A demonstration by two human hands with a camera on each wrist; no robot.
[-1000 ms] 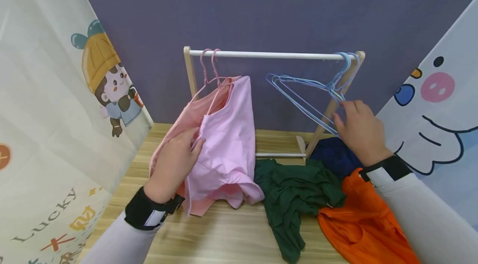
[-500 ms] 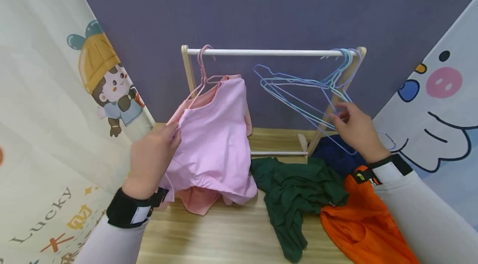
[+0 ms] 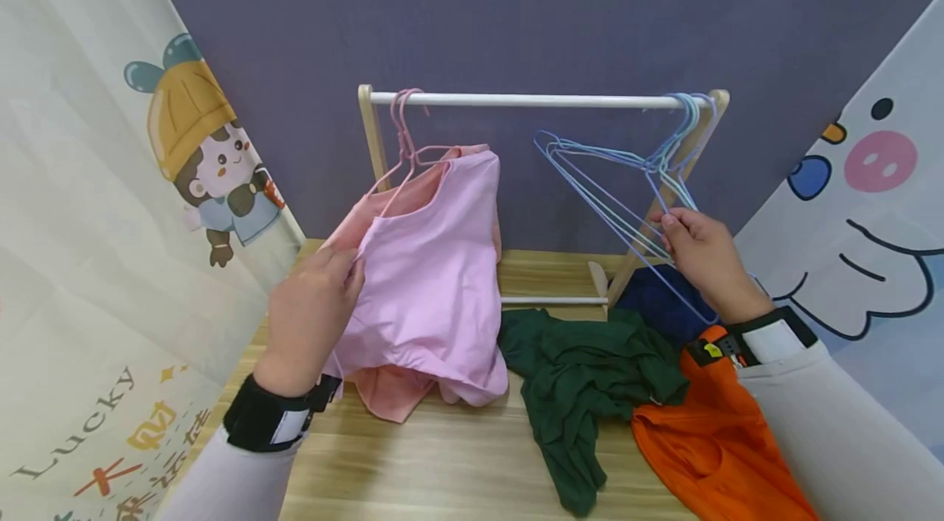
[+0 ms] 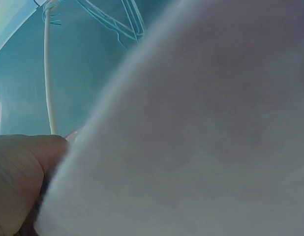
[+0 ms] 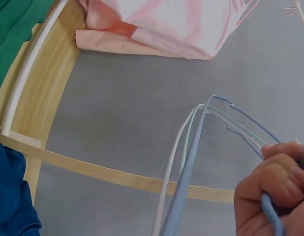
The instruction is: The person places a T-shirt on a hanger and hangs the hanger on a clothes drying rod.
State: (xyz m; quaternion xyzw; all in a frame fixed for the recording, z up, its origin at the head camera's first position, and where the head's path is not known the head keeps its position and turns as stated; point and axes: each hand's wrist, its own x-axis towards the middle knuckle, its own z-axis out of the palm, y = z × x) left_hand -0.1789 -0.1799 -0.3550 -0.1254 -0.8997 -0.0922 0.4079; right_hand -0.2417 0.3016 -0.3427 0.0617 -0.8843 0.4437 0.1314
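A lilac-pink top [image 3: 435, 283] hangs from a pink hanger, with a peach-pink garment [image 3: 391, 394] on another hanger behind it. At its left shoulder edge, my left hand [image 3: 310, 316] pinches the lilac-pink top; the fingertips are partly hidden. Blurred pale cloth [image 4: 191, 147] fills most of the left wrist view. On the right, my right hand [image 3: 704, 263] grips a blue wire hanger [image 5: 189, 162] by its side. That hanger is one of several blue and pale green wire hangers [image 3: 590, 193] bunched at the right end of the rod.
The rack has a white rod [image 3: 538, 101] and wooden end posts. Below lie a dark green garment [image 3: 590, 382], an orange one [image 3: 715, 447] and a navy one [image 3: 660, 300] on the wooden table [image 3: 413, 472]. Printed curtains flank both sides; a grey-blue backdrop stands behind.
My left hand has moved left with the top's edge, and the two pink hooks now sit close together. My right hand has shifted slightly down, and one blue hanger swings out from the bunch.
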